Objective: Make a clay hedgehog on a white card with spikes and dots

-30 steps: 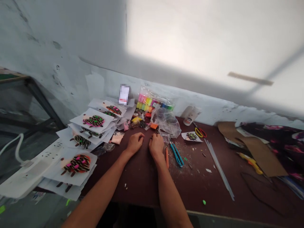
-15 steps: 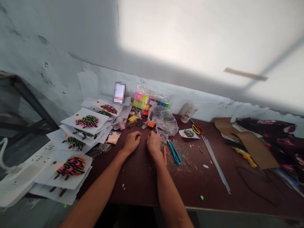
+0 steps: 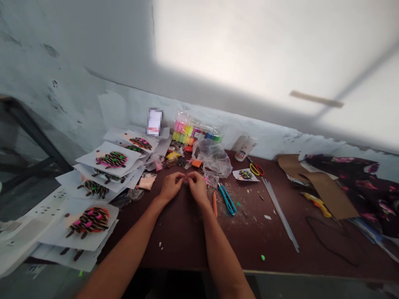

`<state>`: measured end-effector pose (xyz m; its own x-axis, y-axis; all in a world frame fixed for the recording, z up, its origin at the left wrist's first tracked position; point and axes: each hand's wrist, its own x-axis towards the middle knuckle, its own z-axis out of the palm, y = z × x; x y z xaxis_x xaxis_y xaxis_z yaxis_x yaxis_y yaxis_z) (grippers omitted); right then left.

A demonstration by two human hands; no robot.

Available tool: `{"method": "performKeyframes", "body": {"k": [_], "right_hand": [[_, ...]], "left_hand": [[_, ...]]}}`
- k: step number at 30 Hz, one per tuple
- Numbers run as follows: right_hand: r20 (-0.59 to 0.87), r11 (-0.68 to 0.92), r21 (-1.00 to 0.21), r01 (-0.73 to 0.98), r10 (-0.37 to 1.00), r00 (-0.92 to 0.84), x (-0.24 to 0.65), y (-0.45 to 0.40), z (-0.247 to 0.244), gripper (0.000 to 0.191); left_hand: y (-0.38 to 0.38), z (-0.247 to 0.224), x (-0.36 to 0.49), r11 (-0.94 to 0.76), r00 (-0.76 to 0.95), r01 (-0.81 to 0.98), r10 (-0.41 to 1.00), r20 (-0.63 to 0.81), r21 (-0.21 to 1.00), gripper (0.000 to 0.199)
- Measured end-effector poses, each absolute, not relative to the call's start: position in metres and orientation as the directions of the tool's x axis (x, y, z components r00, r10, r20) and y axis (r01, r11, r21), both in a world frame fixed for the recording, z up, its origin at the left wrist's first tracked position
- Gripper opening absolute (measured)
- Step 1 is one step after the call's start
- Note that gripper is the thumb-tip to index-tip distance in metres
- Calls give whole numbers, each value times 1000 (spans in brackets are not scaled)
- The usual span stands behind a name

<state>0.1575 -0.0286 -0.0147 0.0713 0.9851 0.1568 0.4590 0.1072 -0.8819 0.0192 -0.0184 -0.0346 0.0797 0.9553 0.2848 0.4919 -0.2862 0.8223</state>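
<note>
My left hand (image 3: 171, 186) and my right hand (image 3: 197, 186) meet fingertip to fingertip over the middle of the dark red table (image 3: 183, 241). Both are closed in a pinch; whatever lies between the fingers is too small or hidden to name. Just beyond them are an orange clay packet (image 3: 196, 163) and a crumpled clear plastic bag (image 3: 215, 155). To the right of my right hand lie an orange stick-like tool (image 3: 215, 204) and a blue-handled cutter (image 3: 227, 200). A peach clay packet (image 3: 147, 181) is left of my left hand.
Sheets with clay hedgehogs (image 3: 111, 159) are stacked at the left. Clay colours in a clear pack (image 3: 193, 132) lean on the wall near a phone (image 3: 155, 121). Right are scissors (image 3: 256, 169), glue sticks (image 3: 280, 214), a yellow glue gun (image 3: 316, 203) and brown cardboard (image 3: 333, 197).
My right hand has moved left to my left hand, so the fingertips now meet. The whole view has shifted slightly.
</note>
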Motion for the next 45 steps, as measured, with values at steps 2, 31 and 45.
{"method": "performKeyframes", "body": {"k": [2, 31, 45], "right_hand": [[114, 86, -951, 296, 990, 82, 160, -24, -17, 10], [-140, -114, -988, -107, 951, 277, 165, -15, -21, 24], [-56, -107, -977, 183, 963, 264, 181, -17, -23, 16]], "left_hand": [[-18, -33, 19, -269, 63, 485, 960, 273, 832, 23], [-10, -38, 7, -239, -102, 583, 926, 363, 776, 26], [-14, -39, 10, -238, 10, 768, 933, 361, 594, 35]]}}
